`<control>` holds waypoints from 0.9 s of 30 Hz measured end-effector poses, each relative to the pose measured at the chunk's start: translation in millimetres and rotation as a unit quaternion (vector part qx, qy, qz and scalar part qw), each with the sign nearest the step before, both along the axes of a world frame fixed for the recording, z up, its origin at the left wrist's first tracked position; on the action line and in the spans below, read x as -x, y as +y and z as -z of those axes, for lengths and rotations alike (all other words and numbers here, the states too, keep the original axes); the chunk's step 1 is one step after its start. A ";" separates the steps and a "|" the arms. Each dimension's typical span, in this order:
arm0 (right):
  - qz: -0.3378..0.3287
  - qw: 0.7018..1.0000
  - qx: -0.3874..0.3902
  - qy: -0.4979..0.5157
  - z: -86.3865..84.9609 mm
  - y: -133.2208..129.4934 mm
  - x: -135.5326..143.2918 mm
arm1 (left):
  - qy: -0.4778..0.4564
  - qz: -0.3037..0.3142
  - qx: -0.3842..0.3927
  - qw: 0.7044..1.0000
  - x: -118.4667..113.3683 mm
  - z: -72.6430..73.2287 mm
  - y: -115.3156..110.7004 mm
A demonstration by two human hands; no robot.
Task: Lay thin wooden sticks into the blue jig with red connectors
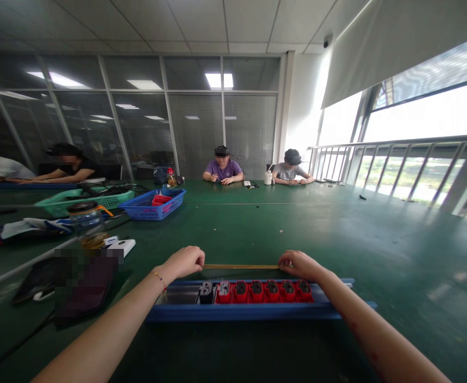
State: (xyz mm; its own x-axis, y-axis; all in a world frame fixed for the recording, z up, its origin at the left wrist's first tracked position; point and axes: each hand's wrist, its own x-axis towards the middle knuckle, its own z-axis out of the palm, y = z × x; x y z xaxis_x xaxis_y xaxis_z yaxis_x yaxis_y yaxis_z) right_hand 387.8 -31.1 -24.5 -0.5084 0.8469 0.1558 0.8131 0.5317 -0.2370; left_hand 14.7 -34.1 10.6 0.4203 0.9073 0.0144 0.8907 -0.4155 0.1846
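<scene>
My left hand [189, 259], a beaded bracelet at its wrist, has its fingers curled over the left end of some thin yellow strands [241, 266]. At the other end, the fingers of my right hand [297, 264] close around them. The strands run straight between both hands; whether they are wires or rods I cannot make out. Just nearer to me lies a long blue rail-sided tray [257, 311]. A row of several red blocks [257, 291] with dark tops sits in it, and one black block [206, 292] stands at the row's left end.
A blue basket [153, 206] with a red container inside stands at the left, beside a green basket [57, 202] of dark cables. Nearer are a jar [89, 229], a white device [122, 247] and a dark pouch [85, 287]. Several people sit at the green table [233, 229].
</scene>
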 end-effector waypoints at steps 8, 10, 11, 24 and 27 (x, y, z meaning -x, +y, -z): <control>-0.007 0.999 -0.024 -0.048 2.0 2.1 2.5 | 0.068 0.022 -0.008 0.997 -7.7 12.1 14.2; -0.003 0.998 -0.025 -0.058 3.1 3.4 3.1 | 0.085 0.026 -0.011 0.996 -8.4 13.0 14.3; 0.000 0.998 -0.024 -0.064 3.6 4.0 3.4 | 0.093 0.026 -0.014 0.995 -8.9 13.2 14.3; 0.041 0.991 -0.030 -0.124 0.5 0.4 5.6 | 0.094 0.008 -0.006 0.996 -17.8 10.9 16.1; 0.066 0.993 -0.062 -0.073 -0.2 -2.5 3.5 | 0.046 -0.003 0.013 0.999 -15.1 9.0 16.1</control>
